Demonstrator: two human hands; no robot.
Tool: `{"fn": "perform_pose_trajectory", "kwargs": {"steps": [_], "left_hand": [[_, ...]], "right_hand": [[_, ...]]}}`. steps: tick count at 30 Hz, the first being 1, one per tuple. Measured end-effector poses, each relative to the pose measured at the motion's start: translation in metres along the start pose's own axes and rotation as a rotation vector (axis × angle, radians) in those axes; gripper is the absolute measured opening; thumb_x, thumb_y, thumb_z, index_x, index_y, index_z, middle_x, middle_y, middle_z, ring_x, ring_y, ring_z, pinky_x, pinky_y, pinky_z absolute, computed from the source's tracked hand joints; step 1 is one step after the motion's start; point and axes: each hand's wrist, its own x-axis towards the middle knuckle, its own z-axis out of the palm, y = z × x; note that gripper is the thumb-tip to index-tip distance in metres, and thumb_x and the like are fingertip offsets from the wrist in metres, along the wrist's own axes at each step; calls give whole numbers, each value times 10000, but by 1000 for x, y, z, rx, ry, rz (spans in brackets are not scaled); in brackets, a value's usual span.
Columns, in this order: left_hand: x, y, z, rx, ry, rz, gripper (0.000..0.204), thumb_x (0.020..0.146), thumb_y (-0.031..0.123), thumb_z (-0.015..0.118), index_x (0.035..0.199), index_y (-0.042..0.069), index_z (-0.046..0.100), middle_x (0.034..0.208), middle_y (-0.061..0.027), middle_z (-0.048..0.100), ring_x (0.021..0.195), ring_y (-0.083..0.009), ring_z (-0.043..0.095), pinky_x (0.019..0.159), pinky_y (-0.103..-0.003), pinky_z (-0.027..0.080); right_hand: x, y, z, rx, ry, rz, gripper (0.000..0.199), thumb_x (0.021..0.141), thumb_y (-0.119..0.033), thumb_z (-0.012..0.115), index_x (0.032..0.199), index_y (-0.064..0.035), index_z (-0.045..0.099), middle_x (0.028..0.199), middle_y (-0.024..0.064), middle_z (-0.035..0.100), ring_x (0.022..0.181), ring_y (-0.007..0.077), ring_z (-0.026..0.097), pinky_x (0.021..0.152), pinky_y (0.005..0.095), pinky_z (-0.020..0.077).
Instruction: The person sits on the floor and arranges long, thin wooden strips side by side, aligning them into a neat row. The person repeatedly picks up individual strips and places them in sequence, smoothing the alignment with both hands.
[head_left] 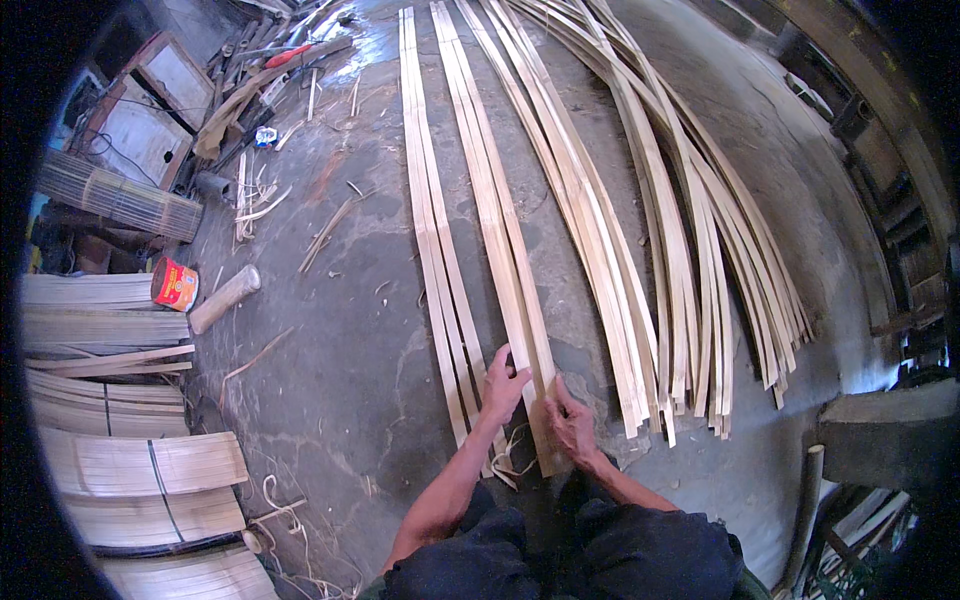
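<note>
Two long, pale bamboo strips [513,275] lie side by side on the floor, their near ends between my knees. My left hand [503,388] is closed on the left edge of this pair, thumb and fingers pinching it. Against the right edge, a little nearer to me, my right hand [572,422] has its fingers curled around the strips. Left of my left hand runs another pair of bamboo strips [428,235]. To the right lies a thicker row of strips [583,240]. Thin curled shavings [508,470] sit below my left hand.
Fanned bundles of bamboo strips [735,235] spread at the right. Tied stacks of short slats [140,465] line the left, near a red tin [175,284] and a short round log [225,299]. A pole [803,515] stands at the lower right.
</note>
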Motion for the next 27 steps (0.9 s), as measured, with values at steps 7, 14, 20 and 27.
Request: {"fn": "perform_pose_trajectory", "kwargs": {"steps": [7, 14, 20, 27], "left_hand": [[7, -26, 3, 26, 118, 44, 613, 832, 115, 660, 1382, 4, 410, 955, -178, 696, 837, -228, 674, 782, -354, 518], [-3, -7, 5, 188, 172, 130, 662, 825, 119, 655, 1408, -15, 372, 808, -172, 681, 747, -239, 668, 709, -370, 512], [-8, 17, -2, 297, 89, 85, 714, 828, 144, 659, 1449, -10, 342, 752, -160, 663, 704, -256, 659, 688, -386, 513], [-6, 5, 0, 313, 124, 100, 754, 829, 135, 681, 1468, -22, 314, 683, -114, 620, 642, -180, 599, 634, -342, 484]], "right_hand": [[0, 0, -8, -48, -66, -55, 454, 1002, -139, 548, 1442, -72, 459, 826, 58, 539, 767, 116, 490, 711, 254, 457], [0, 0, -14, -103, -80, -44, 436, 998, -148, 569, 1415, -60, 474, 789, 191, 494, 828, 80, 460, 735, 260, 455], [3, 3, -14, -224, -120, -45, 442, 996, -115, 574, 1426, -86, 478, 818, 110, 590, 824, 75, 466, 721, 246, 441], [1, 21, -10, 1, -115, 10, 463, 988, -48, 573, 1437, -107, 479, 877, -40, 539, 788, 67, 448, 682, 211, 410]]}}
